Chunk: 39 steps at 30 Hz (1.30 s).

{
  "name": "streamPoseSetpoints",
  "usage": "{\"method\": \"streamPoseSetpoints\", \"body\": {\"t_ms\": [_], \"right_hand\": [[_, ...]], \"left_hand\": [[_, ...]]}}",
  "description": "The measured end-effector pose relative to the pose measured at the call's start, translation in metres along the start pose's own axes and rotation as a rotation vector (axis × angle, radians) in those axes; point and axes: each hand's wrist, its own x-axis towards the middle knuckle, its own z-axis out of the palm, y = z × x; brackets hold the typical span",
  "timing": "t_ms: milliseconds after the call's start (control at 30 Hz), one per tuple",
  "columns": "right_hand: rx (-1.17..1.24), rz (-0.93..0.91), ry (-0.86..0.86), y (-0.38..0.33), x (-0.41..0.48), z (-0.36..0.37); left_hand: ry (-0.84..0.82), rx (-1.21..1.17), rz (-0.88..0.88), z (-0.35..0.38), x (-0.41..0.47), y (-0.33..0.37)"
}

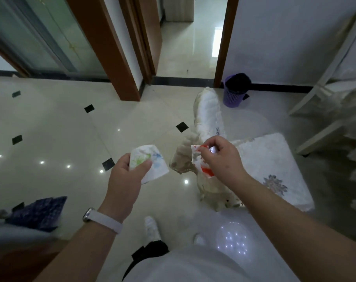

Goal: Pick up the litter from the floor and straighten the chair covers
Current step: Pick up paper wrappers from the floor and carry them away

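My left hand (125,176) grips a crumpled white wrapper with green and blue print (152,159) in front of me. My right hand (221,157) pinches a white and red wrapper (203,167), held just above the chair. The chair (274,169) stands to the right with a white quilted cover on its seat. The cover on its backrest (208,117) hangs rumpled and bunched at the lower end. A purple bin (235,90) with a black liner stands by the wall beyond the chair.
Glossy beige tiles with black diamond insets cover the floor. A brown door frame (116,58) and an open doorway lie ahead. White wooden furniture (335,78) leans at the far right. A dark blue patterned cloth (38,214) lies at the lower left.
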Motion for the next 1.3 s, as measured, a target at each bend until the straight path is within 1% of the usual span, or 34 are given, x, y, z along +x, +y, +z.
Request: {"method": "streamPoseSetpoints", "body": {"t_ms": [67, 167, 233, 333, 500, 667, 800, 967, 1167, 1300], "right_hand": [[0.017, 0.003, 0.025, -0.007, 0.017, 0.013], [-0.005, 0.0, 0.038, -0.023, 0.048, 0.036], [-0.04, 0.001, 0.093, -0.038, 0.075, 0.052], [-0.06, 0.021, 0.161, -0.064, 0.114, 0.08], [-0.027, 0.06, 0.214, -0.118, 0.17, 0.128], [0.004, 0.063, 0.251, -0.139, 0.203, 0.152], [0.008, 0.125, 0.359, -0.137, 0.239, 0.148], [0.093, 0.187, 0.408, -0.128, 0.298, 0.147], [0.158, 0.248, 0.378, -0.117, 0.419, 0.15], [0.167, 0.237, 0.344, -0.13, 0.495, 0.129]], "left_hand": [[-0.016, -0.015, 0.006, -0.004, 0.027, 0.001], [-0.006, -0.101, -0.016, -0.017, 0.076, 0.002], [-0.016, -0.119, -0.021, -0.027, 0.116, 0.004], [-0.064, -0.11, -0.022, -0.044, 0.176, 0.011], [-0.164, -0.067, 0.023, -0.067, 0.266, 0.041], [-0.265, -0.048, 0.005, -0.071, 0.34, 0.057], [-0.322, -0.022, -0.009, -0.056, 0.382, 0.066], [-0.372, 0.05, -0.038, -0.024, 0.439, 0.078], [-0.347, 0.097, -0.012, 0.02, 0.527, 0.112], [-0.34, 0.138, -0.003, 0.062, 0.589, 0.144]]}}
